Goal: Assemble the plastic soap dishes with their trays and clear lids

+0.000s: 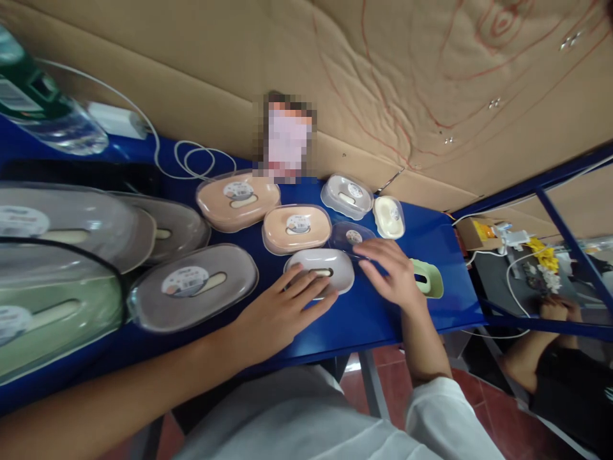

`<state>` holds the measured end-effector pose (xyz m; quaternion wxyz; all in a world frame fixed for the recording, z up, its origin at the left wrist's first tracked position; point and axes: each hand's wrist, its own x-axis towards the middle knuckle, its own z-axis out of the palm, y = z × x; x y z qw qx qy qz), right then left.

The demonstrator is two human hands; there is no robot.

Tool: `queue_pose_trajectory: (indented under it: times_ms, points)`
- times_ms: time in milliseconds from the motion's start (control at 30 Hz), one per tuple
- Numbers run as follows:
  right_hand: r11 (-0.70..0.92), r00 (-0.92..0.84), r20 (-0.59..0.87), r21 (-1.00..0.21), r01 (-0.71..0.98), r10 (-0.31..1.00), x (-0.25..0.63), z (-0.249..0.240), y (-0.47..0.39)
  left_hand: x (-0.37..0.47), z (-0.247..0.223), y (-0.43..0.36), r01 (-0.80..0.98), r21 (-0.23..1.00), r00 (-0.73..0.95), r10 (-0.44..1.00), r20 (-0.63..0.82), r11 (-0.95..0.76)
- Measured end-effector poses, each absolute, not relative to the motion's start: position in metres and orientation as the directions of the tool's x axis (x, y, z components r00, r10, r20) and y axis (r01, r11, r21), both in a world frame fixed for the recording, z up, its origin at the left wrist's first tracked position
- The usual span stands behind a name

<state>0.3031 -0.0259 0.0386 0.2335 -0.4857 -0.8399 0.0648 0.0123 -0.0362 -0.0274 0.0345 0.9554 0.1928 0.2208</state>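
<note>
My left hand (pixel 275 319) reaches across a light grey oval dish (pixel 342 271) with a slot in its middle. Its fingers are spread, with the tips over the dish. Behind this dish is a clear lid (pixel 341 235) with a round label. My right hand (pixel 390 271) is at the lid's right side, fingers stretched out and thumb apart. Whether those fingertips press on the lid I cannot tell. A peach box (pixel 272 239) with a clear lid stands just beyond my left fingers. To the right of my right hand lies a green slotted piece (pixel 433 281).
Several lidded grey boxes (pixel 191 313), a green box (pixel 57 345) and another peach box (pixel 205 204) fill the left. At the back are a small grey box (pixel 332 201), a cream dish (pixel 383 220) and a blurred-out upright panel (pixel 287 140). A bottle (pixel 43 102) is far left.
</note>
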Motion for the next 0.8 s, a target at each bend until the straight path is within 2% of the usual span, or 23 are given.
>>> queue_pose_trajectory:
  times_ms: [200,333,467,667,800]
  points:
    - [0.688,-0.618,0.304,-0.334,0.644,0.725,0.28,0.027,-0.035,0.013,-0.024,-0.037,0.382,0.118,0.809,0.393,0.437,-0.917]
    - [0.698,-0.632,0.297,-0.321,0.64,0.716,0.279,0.027,-0.033,0.013,-0.021,-0.035,0.382,0.124,0.8,0.395,0.451,-0.916]
    - [0.687,-0.652,0.223,-0.315,0.655,0.724,0.278,0.03,-0.036,0.013,-0.021,-0.033,0.416,0.139,0.778,0.431,0.458,-0.899]
    - [0.701,-0.685,0.152,-0.121,0.703,0.713,0.274,0.024,-0.038,0.013,-0.023,-0.029,0.46,0.19,0.735,0.492,0.466,-0.867]
    - [0.721,-0.708,0.163,-0.03,0.692,0.687,0.271,0.022,-0.039,0.013,-0.022,-0.028,0.469,0.145,0.736,0.477,0.48,-0.871]
